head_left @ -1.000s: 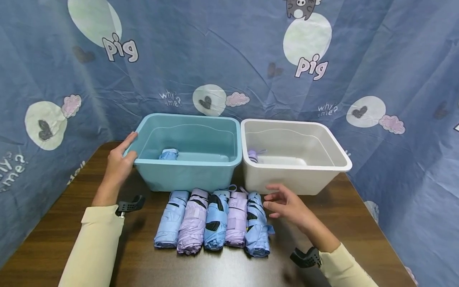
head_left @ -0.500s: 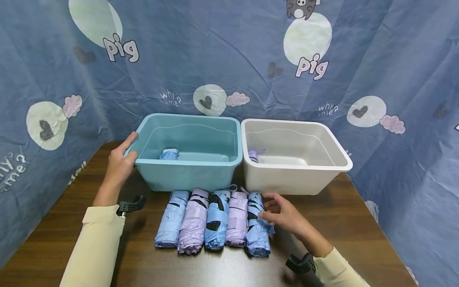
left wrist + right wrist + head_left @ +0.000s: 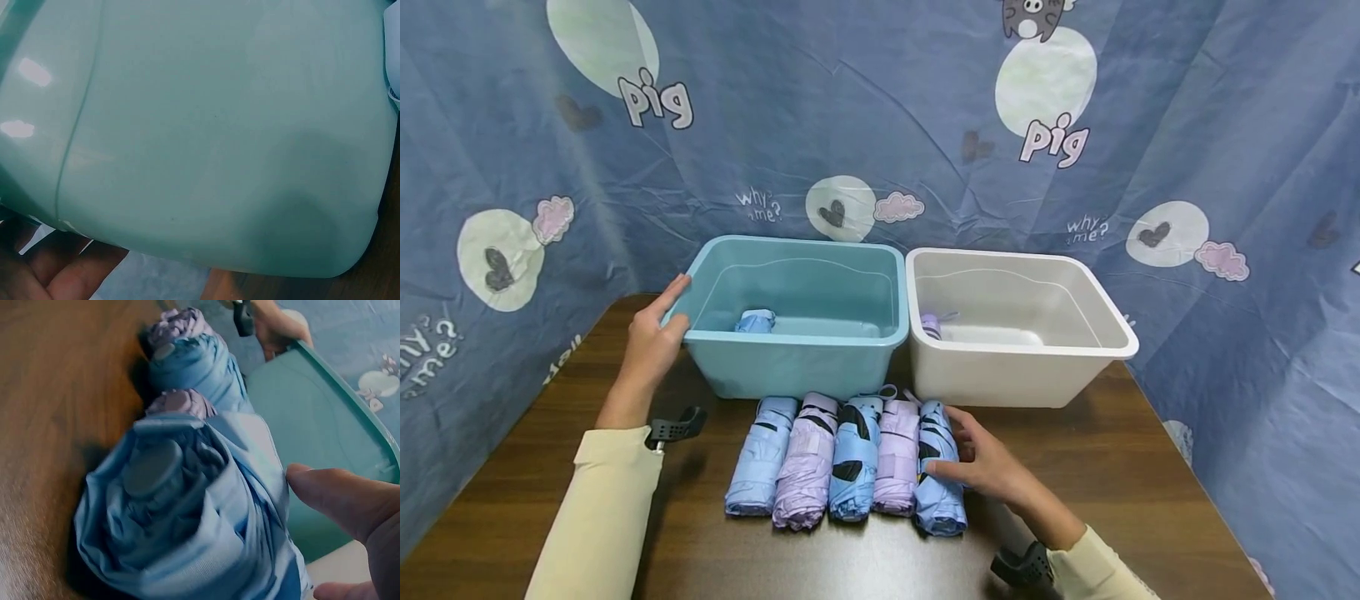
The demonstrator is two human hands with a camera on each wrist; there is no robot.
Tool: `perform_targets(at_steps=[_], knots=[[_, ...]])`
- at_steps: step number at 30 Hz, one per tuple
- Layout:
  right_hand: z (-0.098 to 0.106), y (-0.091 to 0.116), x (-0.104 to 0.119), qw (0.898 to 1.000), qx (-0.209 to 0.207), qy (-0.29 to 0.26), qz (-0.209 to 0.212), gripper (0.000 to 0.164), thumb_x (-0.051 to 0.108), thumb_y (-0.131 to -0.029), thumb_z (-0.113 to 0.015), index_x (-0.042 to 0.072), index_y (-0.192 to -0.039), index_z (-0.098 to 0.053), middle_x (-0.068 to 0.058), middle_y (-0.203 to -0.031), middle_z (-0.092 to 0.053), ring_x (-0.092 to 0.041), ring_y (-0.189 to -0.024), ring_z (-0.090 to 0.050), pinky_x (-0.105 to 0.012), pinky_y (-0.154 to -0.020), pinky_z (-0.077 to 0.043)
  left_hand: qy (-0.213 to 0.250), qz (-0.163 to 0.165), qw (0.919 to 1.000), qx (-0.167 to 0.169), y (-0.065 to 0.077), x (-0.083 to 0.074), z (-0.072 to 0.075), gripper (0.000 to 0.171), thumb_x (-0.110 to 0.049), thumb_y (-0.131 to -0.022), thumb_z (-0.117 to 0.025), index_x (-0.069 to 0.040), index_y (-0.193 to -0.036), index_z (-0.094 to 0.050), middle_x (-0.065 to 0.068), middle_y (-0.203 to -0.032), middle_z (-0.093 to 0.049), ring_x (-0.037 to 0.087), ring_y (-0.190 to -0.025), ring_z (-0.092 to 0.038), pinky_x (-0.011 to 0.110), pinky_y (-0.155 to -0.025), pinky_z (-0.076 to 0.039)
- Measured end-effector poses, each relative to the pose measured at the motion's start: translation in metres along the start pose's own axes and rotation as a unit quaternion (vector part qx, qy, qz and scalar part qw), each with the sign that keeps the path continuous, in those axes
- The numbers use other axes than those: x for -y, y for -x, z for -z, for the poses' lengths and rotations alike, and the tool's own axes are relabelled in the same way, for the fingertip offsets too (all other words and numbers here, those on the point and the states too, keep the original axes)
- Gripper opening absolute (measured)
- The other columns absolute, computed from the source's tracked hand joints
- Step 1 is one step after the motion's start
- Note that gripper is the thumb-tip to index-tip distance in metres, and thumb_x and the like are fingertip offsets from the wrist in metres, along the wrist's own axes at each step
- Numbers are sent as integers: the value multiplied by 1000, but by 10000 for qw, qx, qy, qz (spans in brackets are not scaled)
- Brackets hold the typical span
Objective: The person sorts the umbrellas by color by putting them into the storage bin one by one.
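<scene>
In the head view, my left hand (image 3: pixel 653 337) grips the left rim of a teal plastic bin (image 3: pixel 797 367); its fingers show past the bin's edge in the left wrist view. My right hand (image 3: pixel 992 462) is at the rightmost folded blue umbrella (image 3: pixel 942 504), thumb extended over its top and fingers along its right side. In the right wrist view the thumb tip is right at the fabric of this blue umbrella (image 3: pixel 181 519). It lies at the end of a row of several folded umbrellas, blue and lavender by turns, including a lavender umbrella (image 3: pixel 895 467) beside it.
A white bin (image 3: pixel 1000 375) stands right beside the teal one, behind the row. A blue umbrella (image 3: pixel 756 322) lies inside the teal bin and a lavender umbrella (image 3: pixel 931 325) inside the white bin. Behind the brown table (image 3: pixel 1120 467) hangs a blue printed cloth (image 3: pixel 850 100).
My right hand has moved left and down, from beside the rightmost blue umbrella to over it. The left hand stays on the teal bin's rim, and the umbrellas lie as before.
</scene>
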State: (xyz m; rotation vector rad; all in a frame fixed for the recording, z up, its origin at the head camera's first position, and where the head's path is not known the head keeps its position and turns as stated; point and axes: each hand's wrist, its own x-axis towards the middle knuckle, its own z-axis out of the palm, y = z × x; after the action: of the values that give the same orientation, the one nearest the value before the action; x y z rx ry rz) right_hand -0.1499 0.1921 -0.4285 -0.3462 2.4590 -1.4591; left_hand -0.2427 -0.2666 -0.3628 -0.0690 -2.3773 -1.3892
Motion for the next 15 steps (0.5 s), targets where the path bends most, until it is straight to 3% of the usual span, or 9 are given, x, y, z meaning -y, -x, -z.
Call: perform_targets(at_steps=[8,15], knots=[[-14,0,3,9974,-502,509,4,95,29,-72,-85,12,-150,-33,-21,-121,-53,-30,-97,-59,-45,-81,-48,-1,53,10000,9,0,1,-1,61,-8,-89,-38,-17,-149,-39,0,-155,-33,19,-141,-25,44,-110,-23],[-15,0,0,9941,-403,967,297,83,32,-73,-83,19,-146,-44,-17,-121,-52,-23,-91,-52,-40,-77,-44,53,38,10000,-16,0,0,-1,61,-7,-88,-38,-17,-148,-40,0,-155,-33,20,-142,-25,46,-110,-23]])
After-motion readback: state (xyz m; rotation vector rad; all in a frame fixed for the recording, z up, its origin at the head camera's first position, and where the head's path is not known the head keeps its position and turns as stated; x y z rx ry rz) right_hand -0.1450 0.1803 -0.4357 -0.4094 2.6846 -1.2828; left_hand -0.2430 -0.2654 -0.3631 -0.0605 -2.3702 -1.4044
